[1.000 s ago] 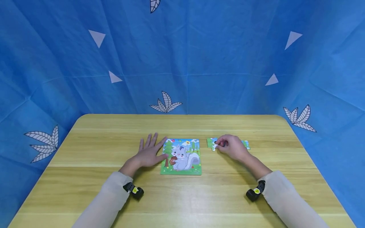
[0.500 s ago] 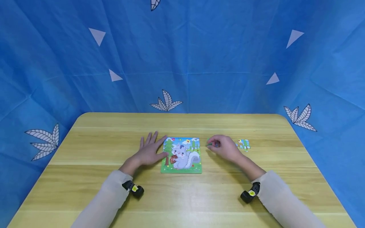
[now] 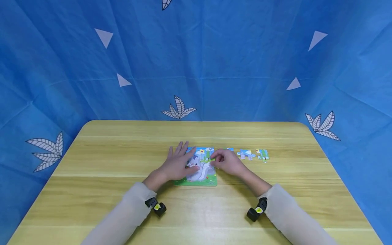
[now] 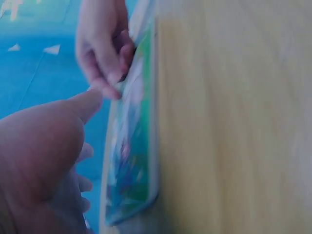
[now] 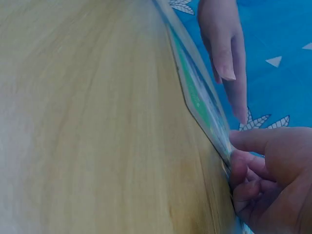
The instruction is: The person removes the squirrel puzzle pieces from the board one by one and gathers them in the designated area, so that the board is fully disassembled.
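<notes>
A square puzzle board (image 3: 196, 182) with a grey squirrel picture lies flat on the table. My left hand (image 3: 174, 167) is over its left part, fingers spread and thumb reaching across the squirrel. It hides the board's left side. Over the board's upper right, my right hand (image 3: 229, 162) pinches a small puzzle piece (image 3: 205, 158) with green tree print between thumb and forefinger. In the left wrist view the right fingertips (image 4: 113, 87) are right at the board's surface, close to the left thumb. The right wrist view shows the right hand (image 5: 278, 175) with its other fingers curled.
To the right of the board lie loose puzzle pieces: a blue one (image 3: 246, 154), one with tree print (image 3: 262, 154), and one (image 3: 229, 149) partly hidden behind the right hand. A blue curtain (image 3: 196, 61) hangs behind the wooden table (image 3: 107, 153).
My right hand has picked up a puzzle piece from the row at the right and carried it left over the board. The left hand has slid right, further over the board.
</notes>
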